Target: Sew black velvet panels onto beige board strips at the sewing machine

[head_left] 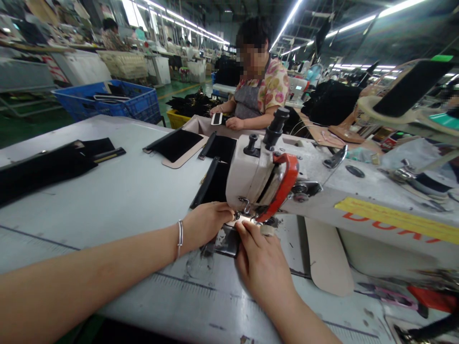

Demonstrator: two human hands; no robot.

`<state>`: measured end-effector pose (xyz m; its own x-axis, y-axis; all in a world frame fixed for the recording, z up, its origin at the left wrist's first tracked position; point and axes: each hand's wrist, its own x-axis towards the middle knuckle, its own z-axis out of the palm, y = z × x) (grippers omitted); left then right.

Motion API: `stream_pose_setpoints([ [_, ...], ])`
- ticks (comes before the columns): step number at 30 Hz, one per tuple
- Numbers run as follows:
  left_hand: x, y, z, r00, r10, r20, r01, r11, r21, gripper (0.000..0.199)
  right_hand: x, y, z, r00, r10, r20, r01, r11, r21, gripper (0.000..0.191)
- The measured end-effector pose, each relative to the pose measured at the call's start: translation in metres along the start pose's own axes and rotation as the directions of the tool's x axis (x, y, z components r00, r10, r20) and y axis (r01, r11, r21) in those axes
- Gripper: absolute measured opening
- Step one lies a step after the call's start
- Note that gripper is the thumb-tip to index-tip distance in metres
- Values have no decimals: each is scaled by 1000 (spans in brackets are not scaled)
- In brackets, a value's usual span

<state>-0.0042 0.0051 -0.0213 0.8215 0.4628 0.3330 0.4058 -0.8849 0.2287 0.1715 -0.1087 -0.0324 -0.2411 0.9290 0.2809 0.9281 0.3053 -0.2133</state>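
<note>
Pale workpiece (245, 219): a small lit sliver shows at frame centre, under the sewing machine head (244, 174); the rest is behind my fingers. My left hand (204, 222) has its fingertips bunched at the sliver's left end. Thumb contact is hidden, so can't tell if that's a full pinch or just a press; reads as steering the edge. My right hand (263, 251) lies on the near side, fingers long and together, tips down on the piece, not wrapped round it. Likely holding it flat while keeping skin clear of the needle. Pale band (267, 231) on a right finger, probably guarding the skin.

Red-orange guard (287, 184) curves down just right of my fingertips, so the right hand stays low and nearer me. Beige panel (328, 260) lies under the machine arm, right of centre; likely parked there to leave the needle area free. Black pieces (213, 184) sit just left of the head, probably for short reach. Long black stack (43, 167) is at the left edge, out of my left forearm's way. Co-worker (258, 91), upper centre, holds a black-and-white piece (217, 119).
</note>
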Motion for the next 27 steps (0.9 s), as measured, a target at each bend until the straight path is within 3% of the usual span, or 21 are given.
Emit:
stream_pose_setpoints([
  [19, 2, -5, 5, 997, -5, -75, 3, 1000, -29, 22, 3, -1, 2, 1000, 17, 4, -17, 1000, -8, 55],
  [27, -4, -3, 5, 999, -8, -42, 5, 997, -81, 17, -1, -1, 1, 1000, -10, -26, 11, 999, 41, 49],
])
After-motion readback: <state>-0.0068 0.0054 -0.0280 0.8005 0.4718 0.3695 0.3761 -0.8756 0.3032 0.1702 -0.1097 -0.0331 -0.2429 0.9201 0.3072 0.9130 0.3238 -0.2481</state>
